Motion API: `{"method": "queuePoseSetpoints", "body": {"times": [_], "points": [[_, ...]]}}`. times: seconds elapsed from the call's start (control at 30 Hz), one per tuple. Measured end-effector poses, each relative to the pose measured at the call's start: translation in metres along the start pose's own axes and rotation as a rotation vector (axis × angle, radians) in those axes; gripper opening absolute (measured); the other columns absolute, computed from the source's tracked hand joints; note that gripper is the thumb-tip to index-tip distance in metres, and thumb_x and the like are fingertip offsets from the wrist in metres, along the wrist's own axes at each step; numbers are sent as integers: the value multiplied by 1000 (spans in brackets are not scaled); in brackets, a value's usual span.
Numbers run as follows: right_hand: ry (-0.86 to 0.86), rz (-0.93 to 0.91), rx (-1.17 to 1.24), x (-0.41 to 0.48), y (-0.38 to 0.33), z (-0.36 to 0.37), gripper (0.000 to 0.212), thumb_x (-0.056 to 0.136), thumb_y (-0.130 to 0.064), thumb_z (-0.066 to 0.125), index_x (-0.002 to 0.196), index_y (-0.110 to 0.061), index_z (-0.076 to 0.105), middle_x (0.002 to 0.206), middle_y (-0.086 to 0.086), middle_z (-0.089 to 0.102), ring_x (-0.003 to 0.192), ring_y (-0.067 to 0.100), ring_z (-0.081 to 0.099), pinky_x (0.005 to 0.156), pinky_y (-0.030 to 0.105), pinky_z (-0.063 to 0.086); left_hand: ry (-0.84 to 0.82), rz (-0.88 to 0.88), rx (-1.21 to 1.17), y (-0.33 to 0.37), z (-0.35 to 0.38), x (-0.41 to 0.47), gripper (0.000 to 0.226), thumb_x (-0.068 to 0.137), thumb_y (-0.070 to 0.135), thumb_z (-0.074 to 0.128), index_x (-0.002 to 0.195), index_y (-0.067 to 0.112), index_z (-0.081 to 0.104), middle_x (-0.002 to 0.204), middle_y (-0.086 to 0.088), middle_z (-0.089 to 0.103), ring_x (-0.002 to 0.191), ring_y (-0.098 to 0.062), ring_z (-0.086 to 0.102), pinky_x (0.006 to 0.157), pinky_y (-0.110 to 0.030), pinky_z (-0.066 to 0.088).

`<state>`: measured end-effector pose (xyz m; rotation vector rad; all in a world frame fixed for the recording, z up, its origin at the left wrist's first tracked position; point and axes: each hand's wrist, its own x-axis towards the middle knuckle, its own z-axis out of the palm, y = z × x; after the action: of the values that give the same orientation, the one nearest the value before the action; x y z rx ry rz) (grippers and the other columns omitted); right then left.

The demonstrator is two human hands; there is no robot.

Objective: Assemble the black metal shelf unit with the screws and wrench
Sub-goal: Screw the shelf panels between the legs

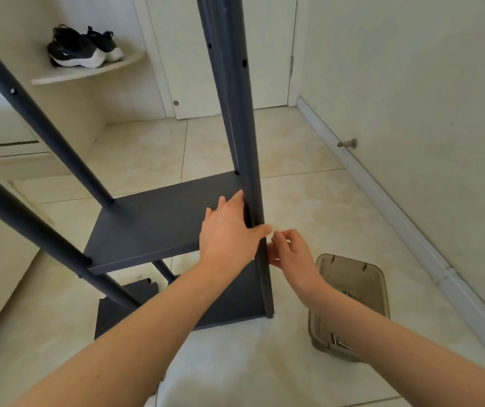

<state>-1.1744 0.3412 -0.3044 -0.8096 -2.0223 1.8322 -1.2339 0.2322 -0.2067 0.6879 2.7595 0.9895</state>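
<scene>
The black metal shelf unit stands on the tiled floor with a middle shelf panel [159,218] and a bottom panel [229,304] between upright posts. My left hand [229,233] grips the near right post [235,113] at the middle shelf's corner, thumb across the post. My right hand [291,254] is just right of that post, fingertips pinched on a small screw [273,238] held against the post's side. Two more posts [32,113] lean up at the left. No wrench is visible.
A translucent brown plastic box [361,277] holding several screws sits on the floor to the right, partly behind my right forearm. A white wall with a skirting board and a doorstop [348,143] runs along the right. Black sneakers [79,48] rest on a corner ledge.
</scene>
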Motion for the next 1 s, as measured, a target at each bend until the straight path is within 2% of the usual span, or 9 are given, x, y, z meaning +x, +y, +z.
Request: {"method": "queuePoseSetpoints", "body": {"times": [0.13,0.27,0.4,0.47,0.57,0.7,0.77,0.87,1.0], "points": [[-15,-44,-60,9,-19,11,19,105,-35,35,105,-20,46,93,5,69,84,18,70,76,29,60,54,20,-154,-1,-32,8,43,82,34,81,118,25,58,101,11,66,102,-18,67,91,-35,55],[-7,-105,-73,16,-44,16,24,105,-36,34,109,-16,46,89,6,72,82,18,70,69,28,55,75,41,-321,-8,-61,18,35,81,28,83,108,22,61,92,8,69,90,-13,69,87,-39,59],[51,-169,-86,25,-69,21,22,105,-33,35,108,-16,49,86,4,70,78,9,66,63,18,44,118,68,-511,-24,-77,21,29,83,21,81,105,21,63,84,12,71,78,6,68,59,-6,50],[55,-204,-92,28,-77,23,19,105,-34,37,107,-19,50,83,-2,69,72,-1,65,62,12,43,140,46,-584,-33,-80,20,24,83,21,80,95,30,61,76,19,72,75,14,66,55,-1,46],[35,-238,-146,32,-84,24,18,105,-35,38,108,-22,49,84,-6,70,72,-8,64,61,6,41,190,4,-642,-50,-80,15,24,84,27,80,93,36,60,79,24,70,78,14,66,66,-7,48],[-12,-250,-208,29,-86,38,15,104,-35,41,107,-23,50,78,-11,70,74,-8,65,65,9,42,213,-36,-744,-81,-79,0,40,84,27,79,120,25,63,101,21,72,97,4,68,79,-10,51],[-58,-260,-230,26,-84,48,11,103,-35,42,103,-26,49,77,-12,71,76,-7,65,67,9,42,229,-46,-796,-98,-79,-9,36,84,25,79,118,25,66,104,21,74,103,5,67,82,-10,51],[-125,-280,-286,20,-87,63,10,103,-35,42,105,-27,48,76,-13,71,76,-8,65,66,8,42,251,-58,-864,-124,-82,-20,32,84,22,78,114,26,68,115,15,73,110,-2,67,95,-21,51],[-189,-274,-343,17,-88,84,15,103,-34,44,112,-24,48,71,-14,70,74,-9,65,67,9,42,259,-53,-915,-156,-81,-35,49,82,22,78,129,31,63,116,16,73,111,-1,67,88,-17,54]]}}
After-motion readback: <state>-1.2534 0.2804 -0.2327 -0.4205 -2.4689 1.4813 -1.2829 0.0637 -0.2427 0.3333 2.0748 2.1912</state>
